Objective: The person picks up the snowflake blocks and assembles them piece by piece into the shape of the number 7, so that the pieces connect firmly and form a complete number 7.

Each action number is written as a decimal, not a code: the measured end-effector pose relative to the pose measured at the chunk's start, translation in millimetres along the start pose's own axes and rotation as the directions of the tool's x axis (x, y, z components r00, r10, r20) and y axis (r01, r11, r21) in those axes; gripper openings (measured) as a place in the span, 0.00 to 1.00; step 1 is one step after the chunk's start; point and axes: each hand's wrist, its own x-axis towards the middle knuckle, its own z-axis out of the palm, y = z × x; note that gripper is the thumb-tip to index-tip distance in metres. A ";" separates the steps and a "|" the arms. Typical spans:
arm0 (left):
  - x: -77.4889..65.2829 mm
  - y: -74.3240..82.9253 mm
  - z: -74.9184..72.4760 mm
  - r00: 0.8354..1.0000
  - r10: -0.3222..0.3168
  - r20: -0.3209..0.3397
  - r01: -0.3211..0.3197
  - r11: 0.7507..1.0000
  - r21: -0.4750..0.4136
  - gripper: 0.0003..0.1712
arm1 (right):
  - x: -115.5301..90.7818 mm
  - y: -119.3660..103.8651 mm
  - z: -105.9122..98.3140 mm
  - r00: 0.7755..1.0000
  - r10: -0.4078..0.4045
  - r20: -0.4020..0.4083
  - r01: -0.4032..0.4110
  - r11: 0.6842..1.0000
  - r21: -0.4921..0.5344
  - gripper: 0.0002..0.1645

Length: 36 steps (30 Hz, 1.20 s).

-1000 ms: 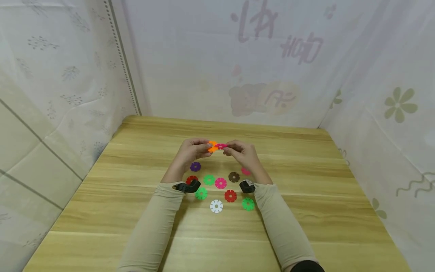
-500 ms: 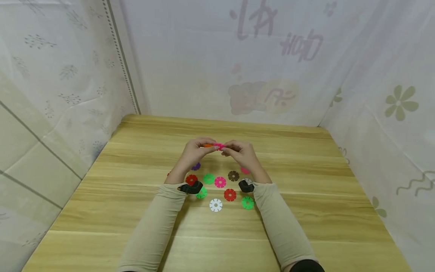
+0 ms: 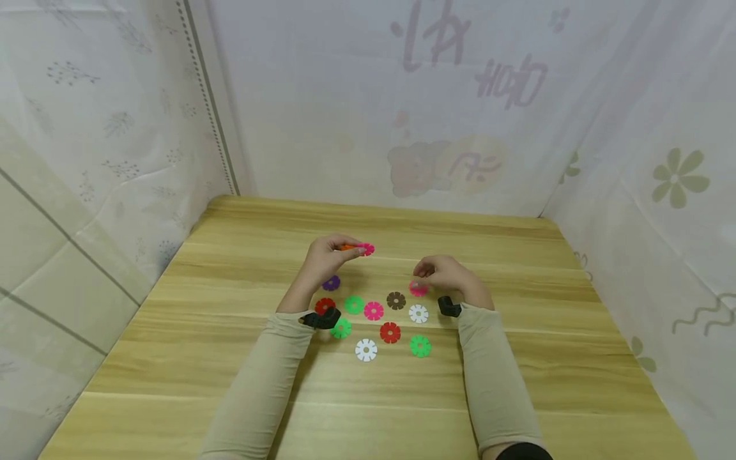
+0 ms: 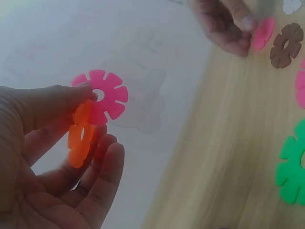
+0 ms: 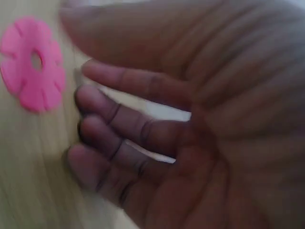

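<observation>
My left hand (image 3: 325, 257) pinches a pink notched plastic disc (image 4: 113, 90) and an orange one (image 4: 77, 155), raised above the table. In the left wrist view the two are slotted together at an angle, with the thumb over the joint. My right hand (image 3: 451, 275) hovers at another pink disc (image 5: 29, 78), its fingers bent loosely and nothing between them. Seen from the right wrist, a small gap separates the fingertips from this disc. The hand covers part of the disc in the head view.
On the wooden table (image 3: 368, 409) lie several flat notched discs, among them a brown one (image 3: 396, 305), a white one (image 3: 366, 356), a red one (image 3: 390, 340), a green one (image 3: 420, 352) and a purple one (image 3: 331, 282). A printed cloth (image 3: 322, 128) hangs behind the table.
My right hand has let go of the joined discs and moved right and nearer, to the pink disc on the table. The left hand keeps the joined pair, now turned so the pink disc faces up.
</observation>
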 end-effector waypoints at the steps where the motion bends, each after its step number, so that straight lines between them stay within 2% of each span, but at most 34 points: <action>1: 0.0 -0.6 0.0 1.000 0.001 -0.004 -0.001 1.000 0.007 0.11 | -1.1 1.2 -0.2 1.000 0.015 0.012 -0.015 1.000 0.003 0.15; 8: -0.1 -1.9 -2.3 1.000 0.011 -0.011 -0.011 1.000 0.024 0.11 | -0.4 -2.3 2.0 0.997 0.045 0.057 -0.041 0.997 -0.062 0.12; 13: -0.7 -1.6 -3.6 1.000 -0.009 -0.011 0.009 1.000 0.014 0.13 | -1.0 -5.6 3.8 0.996 0.055 0.065 -0.049 0.994 -0.097 0.10; 18: -1.2 -1.8 -3.4 0.999 -0.034 -0.007 0.034 0.999 0.002 0.13 | -3.5 -7.7 4.1 0.997 0.041 0.062 -0.037 0.998 -0.052 0.20; 21: -1.7 -1.9 -3.2 0.999 -0.037 0.000 0.037 0.999 -0.014 0.13 | -2.8 -7.2 5.2 0.998 0.023 0.062 -0.019 0.998 -0.059 0.22; 25: -1.9 -2.3 -2.7 0.999 -0.031 0.008 0.031 0.999 -0.040 0.12 | -0.5 -5.0 5.9 0.999 0.015 0.043 -0.011 0.995 -0.099 0.19; 29: -2.9 -2.5 -2.4 1.000 -0.023 0.003 0.023 0.999 -0.022 0.13 | 1.9 -2.2 6.6 1.000 0.013 0.001 -0.012 0.995 -0.103 0.13; 36: -4.0 -1.3 -2.1 1.000 -0.006 0.000 0.006 1.000 0.025 0.13 | 3.5 -3.8 6.5 0.994 -0.051 -0.094 0.048 0.998 -0.028 0.05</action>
